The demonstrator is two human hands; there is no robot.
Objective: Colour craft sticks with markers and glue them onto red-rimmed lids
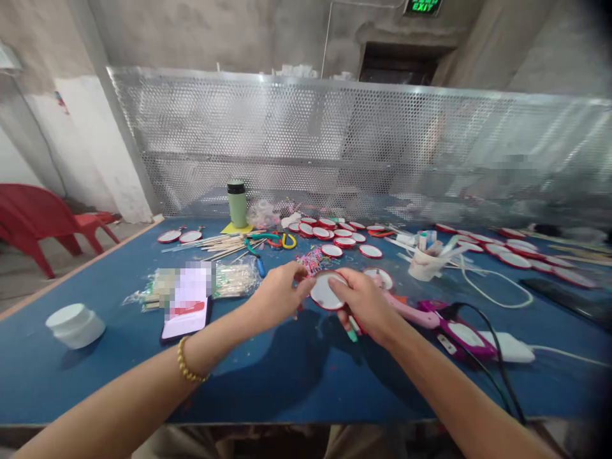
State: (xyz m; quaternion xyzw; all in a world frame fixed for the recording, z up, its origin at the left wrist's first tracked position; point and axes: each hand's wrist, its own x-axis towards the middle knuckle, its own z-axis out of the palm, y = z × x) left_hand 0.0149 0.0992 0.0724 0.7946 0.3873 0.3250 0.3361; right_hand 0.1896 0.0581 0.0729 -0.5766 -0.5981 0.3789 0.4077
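My right hand point(361, 299) grips a small red-rimmed drum point(323, 294) with a white face, the thumb lying across that face. Beneath the same hand a pale green tip point(352, 335) sticks out; I cannot make out what it belongs to. My left hand point(282, 290) is closed at the drum's left rim, thumb against the edge, and its lower fingers are partly hidden. Just behind the hands lies a tangle of colourful cords point(312, 258). Another red-rimmed drum point(377, 278) rests right behind my right hand.
A pink and purple corded tool point(459, 335) lies right, near a cup of pens point(424, 264). Several drums point(344, 242) are spread behind. On the left are a phone point(189, 303), bagged sticks point(236, 278), a white jar point(75, 325) and a green bottle point(237, 207). A perforated metal screen point(268, 140) backs the table.
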